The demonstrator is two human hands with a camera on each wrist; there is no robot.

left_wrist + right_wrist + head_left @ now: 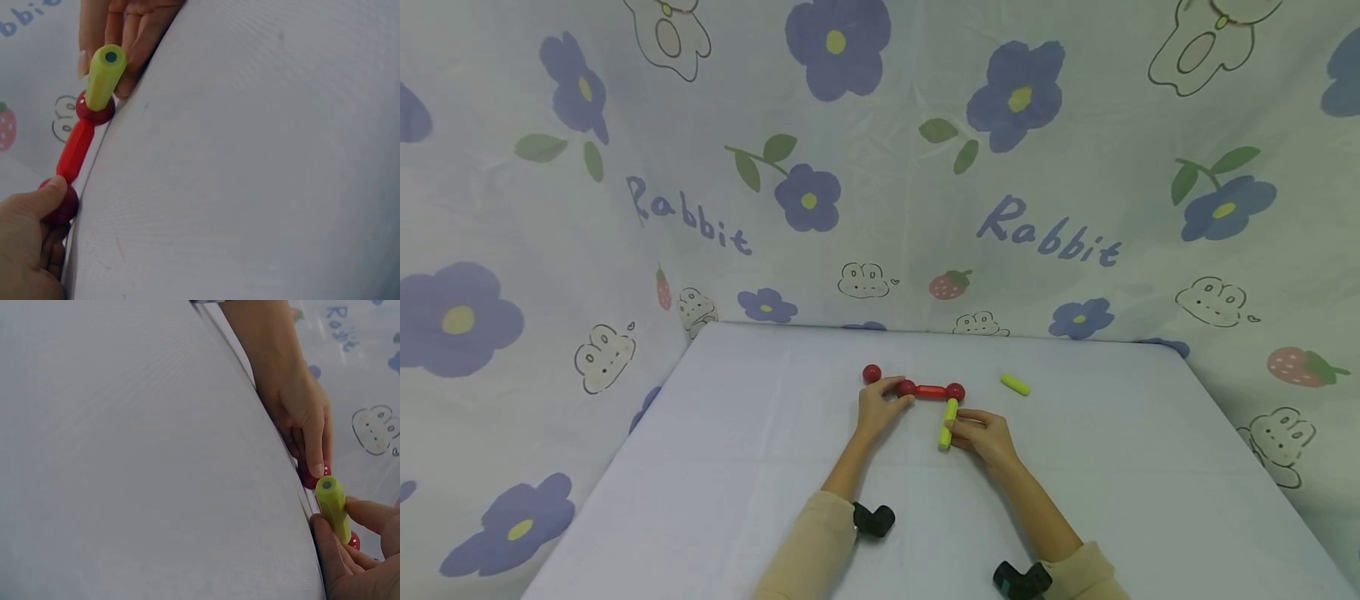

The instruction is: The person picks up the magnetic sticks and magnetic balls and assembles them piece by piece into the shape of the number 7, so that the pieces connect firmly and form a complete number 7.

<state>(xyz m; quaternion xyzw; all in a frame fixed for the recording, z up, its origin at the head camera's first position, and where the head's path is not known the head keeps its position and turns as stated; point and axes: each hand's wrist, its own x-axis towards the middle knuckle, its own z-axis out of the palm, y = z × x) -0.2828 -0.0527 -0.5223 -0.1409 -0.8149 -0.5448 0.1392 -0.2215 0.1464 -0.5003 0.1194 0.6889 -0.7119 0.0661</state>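
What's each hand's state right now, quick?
Left hand: holding the red ball at the red rod's left end.
Right hand: pinching a yellow-green rod.

The white counter (760, 433) is enclosed on the left, right and far sides by pale sheeting (883, 171), printed with blue flowers (839, 42), strawberries (948, 286), rabbit outlines (862, 287) and "Rabbit" lettering (1048, 234); the scene is softly lit.
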